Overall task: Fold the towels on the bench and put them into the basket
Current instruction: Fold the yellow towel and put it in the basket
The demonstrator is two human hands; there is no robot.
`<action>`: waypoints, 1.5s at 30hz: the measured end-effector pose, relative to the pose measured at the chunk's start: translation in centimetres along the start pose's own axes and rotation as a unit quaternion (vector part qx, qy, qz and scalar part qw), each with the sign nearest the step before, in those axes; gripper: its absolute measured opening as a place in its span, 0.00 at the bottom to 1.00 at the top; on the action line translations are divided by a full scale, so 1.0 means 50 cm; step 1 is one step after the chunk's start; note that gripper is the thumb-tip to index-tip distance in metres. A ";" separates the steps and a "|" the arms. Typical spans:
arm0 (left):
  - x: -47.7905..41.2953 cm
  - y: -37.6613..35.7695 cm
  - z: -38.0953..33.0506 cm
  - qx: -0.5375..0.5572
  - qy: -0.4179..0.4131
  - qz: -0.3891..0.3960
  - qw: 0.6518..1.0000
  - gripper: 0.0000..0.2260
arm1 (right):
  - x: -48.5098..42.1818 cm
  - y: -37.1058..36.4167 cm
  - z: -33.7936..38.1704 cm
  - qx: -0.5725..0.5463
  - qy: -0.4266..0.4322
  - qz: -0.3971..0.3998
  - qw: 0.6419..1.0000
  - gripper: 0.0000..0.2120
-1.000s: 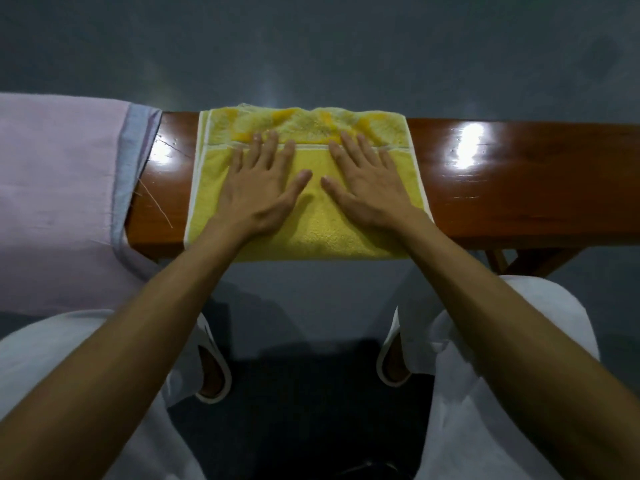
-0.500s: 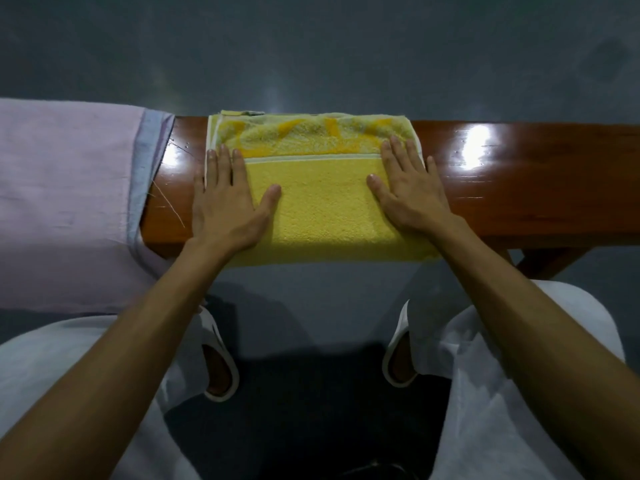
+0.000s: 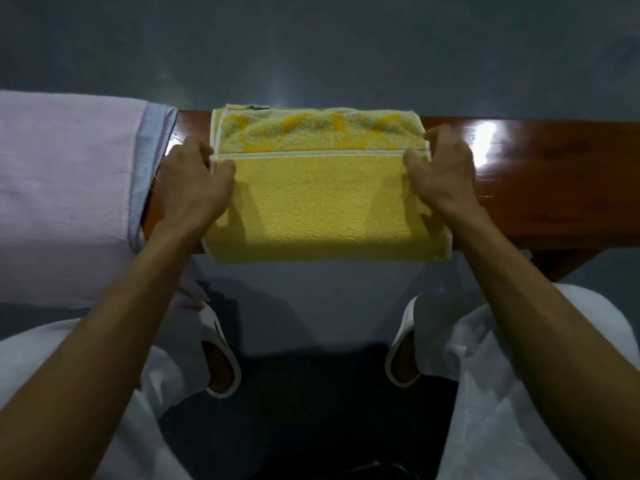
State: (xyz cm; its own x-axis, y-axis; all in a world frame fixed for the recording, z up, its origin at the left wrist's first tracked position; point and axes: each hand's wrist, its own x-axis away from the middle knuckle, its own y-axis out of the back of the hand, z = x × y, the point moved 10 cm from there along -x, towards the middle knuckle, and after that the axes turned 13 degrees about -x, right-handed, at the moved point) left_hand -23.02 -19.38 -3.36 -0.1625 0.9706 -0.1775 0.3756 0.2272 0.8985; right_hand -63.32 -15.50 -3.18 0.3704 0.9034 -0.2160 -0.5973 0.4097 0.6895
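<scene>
Lying folded across the wooden bench (image 3: 540,188) at the centre of the frame: the yellow towel (image 3: 318,202). Its plain yellow layer is on top toward the near side, a band patterned in orange with white piping shows along the far side, and its near edge overhangs the bench front a little. The left hand (image 3: 194,185) grips the towel's left edge at the piping line, thumb on top, fingers curled round the side. The right hand (image 3: 440,174) grips the right edge at the same level, thumb on top, fingers curled behind the edge. Bare forearms enter from the lower corners. A pink cloth (image 3: 65,195) with a pale blue border is draped over the bench at frame left, just beside the left hand and apart from the yellow towel. Light glare shows on the bench at right. Below the bench: white trousers (image 3: 502,375), two white slippers (image 3: 221,358), and a dark grey floor (image 3: 311,46).
</scene>
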 end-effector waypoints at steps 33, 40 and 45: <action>-0.030 -0.013 0.030 0.171 0.046 0.138 0.975 0.20 | -0.004 0.029 -0.032 -0.255 -0.164 0.068 0.951 0.24; -0.015 -0.007 -0.011 0.184 -0.050 0.192 0.963 0.18 | -0.008 0.026 -0.019 -0.235 -0.080 0.098 0.964 0.17; -0.032 0.029 -0.001 0.225 -0.045 0.136 0.964 0.16 | -0.018 0.062 -0.012 -0.272 -0.049 0.045 0.960 0.15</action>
State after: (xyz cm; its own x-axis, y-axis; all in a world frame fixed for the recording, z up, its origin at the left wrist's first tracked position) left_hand -22.24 -20.60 -1.75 0.0707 0.9974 -0.0126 0.7544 -0.0452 0.6549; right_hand -65.95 -14.97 -1.26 0.3492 0.9328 -0.0888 -0.9030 0.3603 0.2339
